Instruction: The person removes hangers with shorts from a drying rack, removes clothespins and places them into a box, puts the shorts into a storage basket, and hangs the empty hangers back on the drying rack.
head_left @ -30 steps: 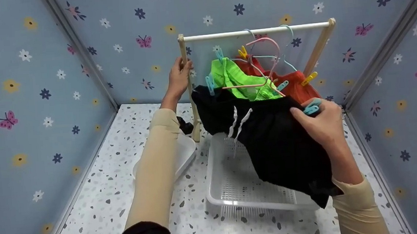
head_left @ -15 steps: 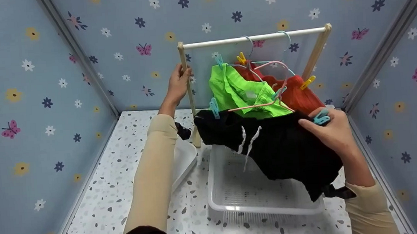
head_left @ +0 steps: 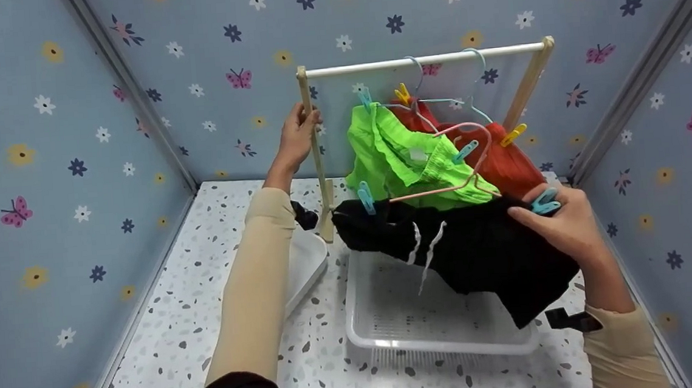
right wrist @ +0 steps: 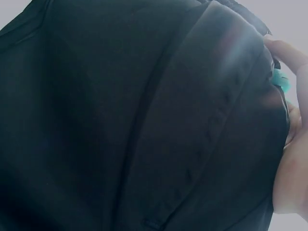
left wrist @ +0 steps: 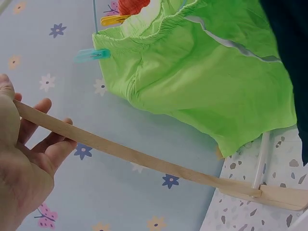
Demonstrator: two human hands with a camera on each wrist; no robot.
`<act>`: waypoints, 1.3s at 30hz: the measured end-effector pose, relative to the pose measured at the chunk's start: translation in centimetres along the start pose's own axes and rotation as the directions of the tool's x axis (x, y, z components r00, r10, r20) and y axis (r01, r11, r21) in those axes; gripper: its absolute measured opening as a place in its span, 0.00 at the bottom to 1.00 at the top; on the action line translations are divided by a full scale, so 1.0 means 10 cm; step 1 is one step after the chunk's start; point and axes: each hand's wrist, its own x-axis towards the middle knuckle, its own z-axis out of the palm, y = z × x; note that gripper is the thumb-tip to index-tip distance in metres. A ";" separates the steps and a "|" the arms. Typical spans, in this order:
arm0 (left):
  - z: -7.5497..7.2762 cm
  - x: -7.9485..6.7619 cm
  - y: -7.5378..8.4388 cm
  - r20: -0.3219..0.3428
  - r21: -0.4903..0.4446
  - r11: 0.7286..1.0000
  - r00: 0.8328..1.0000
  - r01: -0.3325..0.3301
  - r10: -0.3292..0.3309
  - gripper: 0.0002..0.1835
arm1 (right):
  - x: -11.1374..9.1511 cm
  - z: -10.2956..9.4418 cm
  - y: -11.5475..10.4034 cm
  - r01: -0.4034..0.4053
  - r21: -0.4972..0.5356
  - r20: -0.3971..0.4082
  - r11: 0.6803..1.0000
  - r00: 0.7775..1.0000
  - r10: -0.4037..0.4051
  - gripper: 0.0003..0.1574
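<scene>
My left hand [head_left: 298, 135] holds the wooden side post [left wrist: 120, 151] of a small clothes rack, fingers around it. Black shorts [head_left: 477, 239] with white drawstrings hang tilted from a pink hanger [head_left: 483, 148], fixed by a blue clothespin [head_left: 366, 197] at the left. My right hand [head_left: 561, 224] pinches the right end of the waistband beside another blue clothespin [head_left: 545, 202]. The pink hook stands below the white rod [head_left: 361, 67], apart from it. In the right wrist view the black cloth [right wrist: 144, 115] covers most of the picture.
Green shorts [head_left: 391, 148] and a red garment [head_left: 511, 164] hang behind on light blue hangers, with yellow clothespins [head_left: 513, 135] on the red one. Below the black shorts stands a white basket [head_left: 442, 347]. A white tray [head_left: 305, 264] lies left of it. Flowered walls enclose the speckled table.
My right hand has moved down and slightly right, lowering the black shorts and the pink hanger away from the rod. My left hand keeps its hold on the post.
</scene>
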 end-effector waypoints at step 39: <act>-0.41 -1.14 0.13 0.273 0.269 0.959 0.962 -0.094 0.018 0.17 | -0.17 0.16 0.43 0.078 0.049 0.113 0.996 0.990 -0.084 0.09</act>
